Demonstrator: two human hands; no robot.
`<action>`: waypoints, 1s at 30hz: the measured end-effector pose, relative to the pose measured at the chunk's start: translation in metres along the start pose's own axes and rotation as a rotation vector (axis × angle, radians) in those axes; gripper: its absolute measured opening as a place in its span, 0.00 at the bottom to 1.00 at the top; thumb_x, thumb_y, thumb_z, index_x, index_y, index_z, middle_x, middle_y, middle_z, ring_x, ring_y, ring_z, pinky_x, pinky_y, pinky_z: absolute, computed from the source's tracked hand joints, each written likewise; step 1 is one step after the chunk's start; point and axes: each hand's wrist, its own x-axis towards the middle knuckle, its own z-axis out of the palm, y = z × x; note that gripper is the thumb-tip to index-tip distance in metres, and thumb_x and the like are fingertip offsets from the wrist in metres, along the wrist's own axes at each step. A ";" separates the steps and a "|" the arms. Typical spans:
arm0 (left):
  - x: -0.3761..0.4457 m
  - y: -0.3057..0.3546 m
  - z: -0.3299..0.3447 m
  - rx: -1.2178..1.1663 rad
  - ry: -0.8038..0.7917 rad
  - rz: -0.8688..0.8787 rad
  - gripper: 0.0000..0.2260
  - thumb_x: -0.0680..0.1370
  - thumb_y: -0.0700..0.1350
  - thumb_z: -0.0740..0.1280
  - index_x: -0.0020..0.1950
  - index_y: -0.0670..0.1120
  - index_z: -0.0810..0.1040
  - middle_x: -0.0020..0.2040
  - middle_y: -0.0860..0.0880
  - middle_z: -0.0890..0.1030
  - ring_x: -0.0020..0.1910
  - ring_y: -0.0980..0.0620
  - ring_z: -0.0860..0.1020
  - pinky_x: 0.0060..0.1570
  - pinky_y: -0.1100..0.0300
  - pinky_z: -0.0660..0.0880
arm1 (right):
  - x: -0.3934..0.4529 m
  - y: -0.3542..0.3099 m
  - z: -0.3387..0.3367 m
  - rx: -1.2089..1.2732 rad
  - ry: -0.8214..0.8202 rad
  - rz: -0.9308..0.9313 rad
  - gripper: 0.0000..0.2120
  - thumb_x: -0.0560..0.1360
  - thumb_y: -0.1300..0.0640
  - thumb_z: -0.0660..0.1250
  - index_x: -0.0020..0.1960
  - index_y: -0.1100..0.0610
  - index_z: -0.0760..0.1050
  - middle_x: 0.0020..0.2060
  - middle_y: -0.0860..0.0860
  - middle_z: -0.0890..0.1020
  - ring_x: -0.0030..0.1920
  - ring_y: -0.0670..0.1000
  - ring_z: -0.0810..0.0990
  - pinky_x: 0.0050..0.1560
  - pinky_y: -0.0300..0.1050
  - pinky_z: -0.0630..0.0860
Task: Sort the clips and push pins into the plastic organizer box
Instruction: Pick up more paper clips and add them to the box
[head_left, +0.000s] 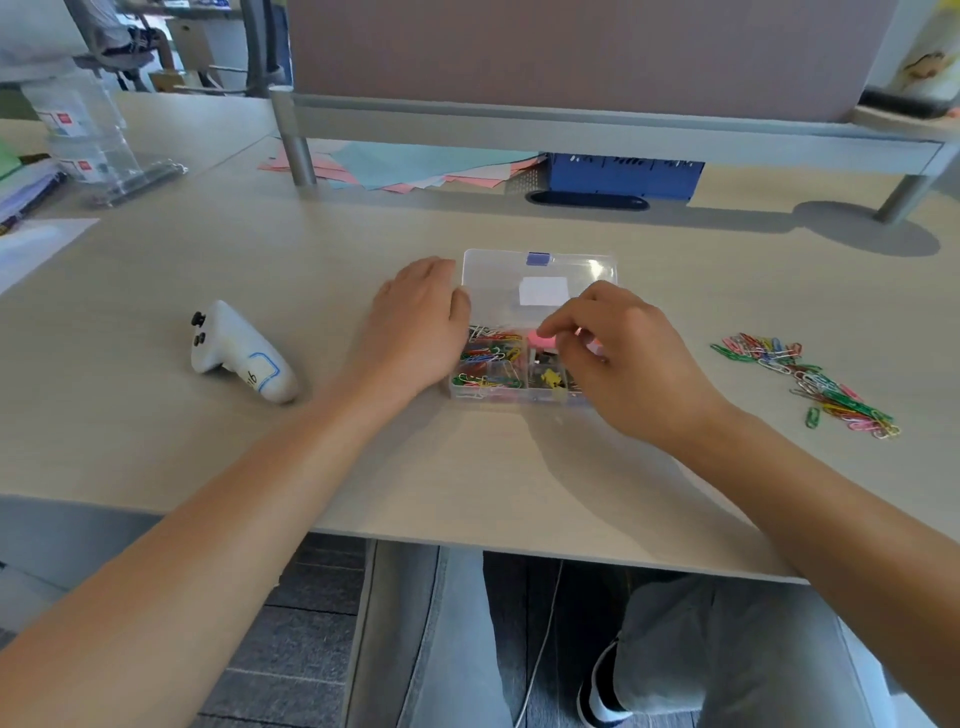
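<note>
The clear plastic organizer box (540, 397) lies at the desk's middle with its lid (498, 280) folded open at the back. Its left compartments hold coloured paper clips (491, 358); a right compartment holds yellow and black pieces (550, 376). My left hand (415, 327) rests flat on the desk against the box's left side, thumb touching its edge. My right hand (618, 358) hovers over the right compartments, fingers curled, fingertips pinching a small pink piece (541, 340) whose kind I cannot make out. A loose pile of coloured paper clips (810, 384) lies on the desk to the right.
A white hand controller (239, 353) lies left of the box. Coloured paper sheets (395, 166) and a blue crate (623, 174) sit under the raised shelf at the back. Clear plastic containers (88, 140) stand at far left. The desk's front edge is close to me.
</note>
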 end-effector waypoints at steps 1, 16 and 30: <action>-0.002 0.012 -0.001 -0.012 0.006 0.029 0.18 0.83 0.45 0.55 0.69 0.40 0.72 0.69 0.42 0.75 0.68 0.42 0.71 0.68 0.47 0.68 | -0.006 0.005 -0.006 -0.003 0.017 0.018 0.12 0.79 0.62 0.63 0.55 0.53 0.83 0.48 0.50 0.79 0.48 0.51 0.78 0.48 0.53 0.78; -0.021 0.213 0.079 -0.146 -0.281 0.393 0.16 0.84 0.46 0.56 0.67 0.39 0.72 0.68 0.43 0.73 0.66 0.44 0.71 0.63 0.47 0.71 | -0.146 0.100 -0.106 -0.206 0.093 0.543 0.23 0.79 0.47 0.64 0.72 0.54 0.72 0.68 0.49 0.72 0.68 0.53 0.71 0.63 0.47 0.70; -0.009 0.206 0.108 -0.510 -0.217 0.094 0.19 0.83 0.36 0.56 0.73 0.43 0.72 0.68 0.45 0.78 0.68 0.48 0.74 0.67 0.62 0.66 | -0.102 0.133 -0.089 -0.304 -0.230 0.610 0.57 0.70 0.19 0.47 0.81 0.60 0.38 0.82 0.54 0.47 0.82 0.53 0.45 0.80 0.52 0.46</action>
